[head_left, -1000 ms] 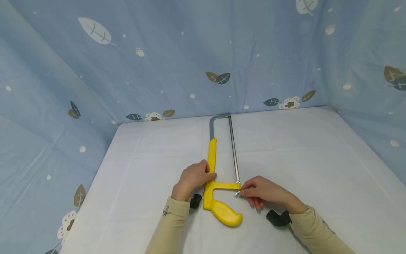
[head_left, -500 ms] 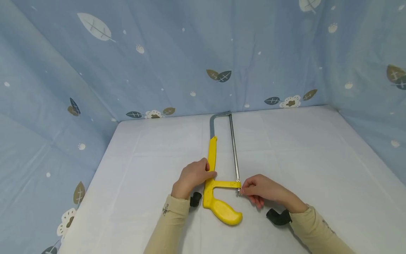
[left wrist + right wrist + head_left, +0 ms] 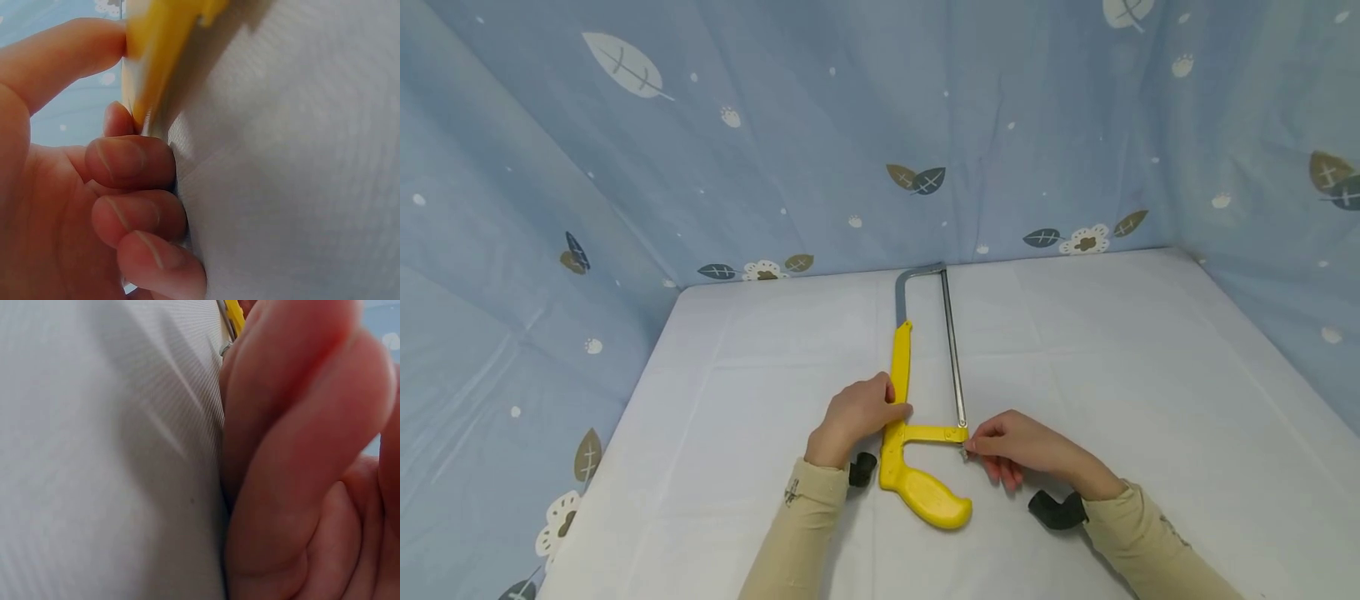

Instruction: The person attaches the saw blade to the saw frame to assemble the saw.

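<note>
A hacksaw with a yellow handle and grey front frame lies flat on the white tabletop, its blade side to the right. My left hand grips the yellow frame above the handle, thumb on one side and a finger on the other. In the left wrist view the remaining fingers curl against the cloth beside the yellow frame. At the lower end of the blade, my right hand pinches the small metal wing nut between thumb and forefinger. Its other fingers largely block the right wrist view.
White cloth covers the table. Blue patterned fabric hangs along the back and both sides, close to the saw's far end. Black wrist mounts sit at both wrists.
The right thumb and forefinger have shifted slightly at the wing nut, which now shows at a different angle. My left hand and the hacksaw stay in place.
</note>
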`<action>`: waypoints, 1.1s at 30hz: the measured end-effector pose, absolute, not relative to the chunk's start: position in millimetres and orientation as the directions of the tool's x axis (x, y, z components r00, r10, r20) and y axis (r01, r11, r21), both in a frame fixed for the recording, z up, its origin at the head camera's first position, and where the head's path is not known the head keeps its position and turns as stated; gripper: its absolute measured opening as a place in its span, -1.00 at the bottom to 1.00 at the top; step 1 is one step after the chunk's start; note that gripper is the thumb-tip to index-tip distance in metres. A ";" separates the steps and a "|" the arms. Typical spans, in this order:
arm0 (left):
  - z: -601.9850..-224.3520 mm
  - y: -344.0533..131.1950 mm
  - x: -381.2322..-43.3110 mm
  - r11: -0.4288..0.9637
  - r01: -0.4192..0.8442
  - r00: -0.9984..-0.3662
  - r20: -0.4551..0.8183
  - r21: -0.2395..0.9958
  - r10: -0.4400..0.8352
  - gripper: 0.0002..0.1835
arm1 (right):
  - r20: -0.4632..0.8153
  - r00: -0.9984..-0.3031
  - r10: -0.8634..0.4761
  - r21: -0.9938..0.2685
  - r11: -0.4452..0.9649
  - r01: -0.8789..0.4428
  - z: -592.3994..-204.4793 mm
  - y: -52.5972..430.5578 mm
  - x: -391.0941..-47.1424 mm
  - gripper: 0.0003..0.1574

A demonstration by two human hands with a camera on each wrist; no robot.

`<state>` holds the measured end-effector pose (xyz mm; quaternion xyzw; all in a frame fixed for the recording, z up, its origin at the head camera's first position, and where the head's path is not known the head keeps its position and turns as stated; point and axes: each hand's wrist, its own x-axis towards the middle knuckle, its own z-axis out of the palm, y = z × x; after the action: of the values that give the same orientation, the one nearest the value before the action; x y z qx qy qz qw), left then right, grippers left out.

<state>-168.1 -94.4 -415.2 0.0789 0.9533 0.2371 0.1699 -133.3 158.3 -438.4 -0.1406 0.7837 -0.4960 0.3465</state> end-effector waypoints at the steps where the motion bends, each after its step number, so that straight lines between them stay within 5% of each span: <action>1: -415.2 -94.4 -168.2 0.874 0.071 -0.930 -0.285 0.481 0.233 -0.69 | -0.403 -0.720 -0.565 -0.875 0.468 0.123 -439.1 158.3 -133.1 -0.58; 33: -413.3 -93.3 -168.2 0.877 0.052 -0.926 -0.305 0.477 0.220 -0.69 | -0.385 -0.739 -0.553 -0.883 0.454 0.121 -441.7 158.7 -133.4 -0.63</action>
<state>-168.2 -93.3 -413.3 0.0714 0.9523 0.2371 0.1781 -133.4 158.7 -441.7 -0.1376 0.7845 -0.5042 0.3338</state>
